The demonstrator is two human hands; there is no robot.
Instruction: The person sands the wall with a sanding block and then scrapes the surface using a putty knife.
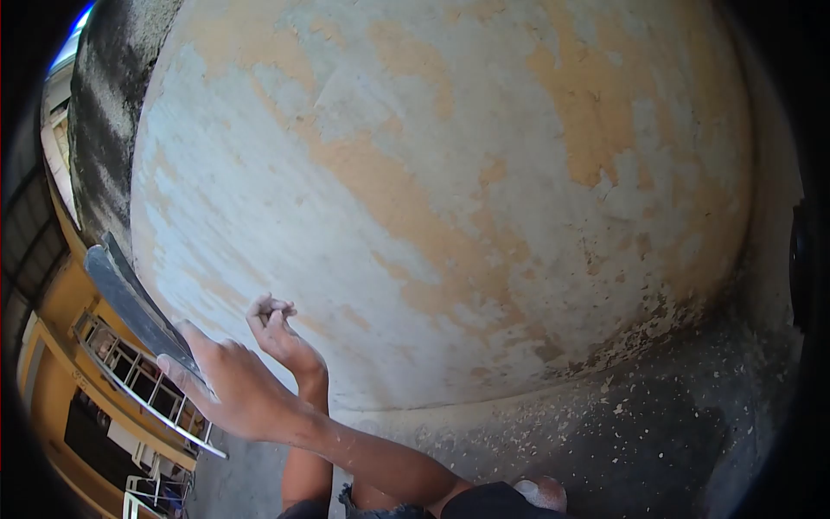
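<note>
My right hand (226, 385) reaches out to the left and grips a flat dark scraper blade (130, 298), which points up and left along the edge of the wall. My left hand (275, 327) is raised just to its right, close to the wall (450, 190), with the fingertips bunched together; I see nothing in them. My two forearms cross low in the view. The wall is pale plaster with large orange patches and flaking paint.
A dark, rough band (622, 432) strewn with paint flakes runs along the wall's base. The wall's mouldy dark corner (108, 104) is at the upper left. Past it, far below, stands a yellow building with railings (130, 372). My knee (540, 493) shows at the bottom.
</note>
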